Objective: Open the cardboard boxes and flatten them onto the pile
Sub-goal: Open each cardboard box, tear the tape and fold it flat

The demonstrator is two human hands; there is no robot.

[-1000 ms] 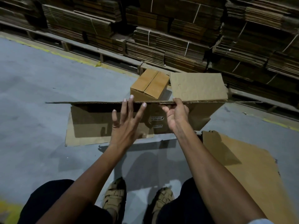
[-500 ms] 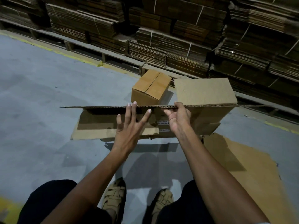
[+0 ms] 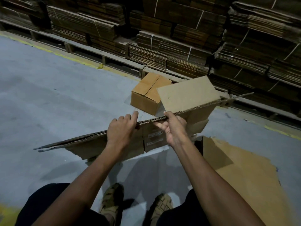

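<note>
The left hand (image 3: 121, 130) lies over the top edge of the flattened box (image 3: 101, 144), fingers curled onto the corrugated rim and gripping it. The right hand (image 3: 175, 128) pinches the same edge further along, thumb on top and fingers beneath. The box hangs in the air ahead of the knees, tilted, its left end low and its right end high, spreading well past both hands. It looks light but broad and floppy at the creases, so hold it at the rim. A closed box (image 3: 149, 93) sits on the floor beyond; the pile (image 3: 244, 168) lies at right.
</note>
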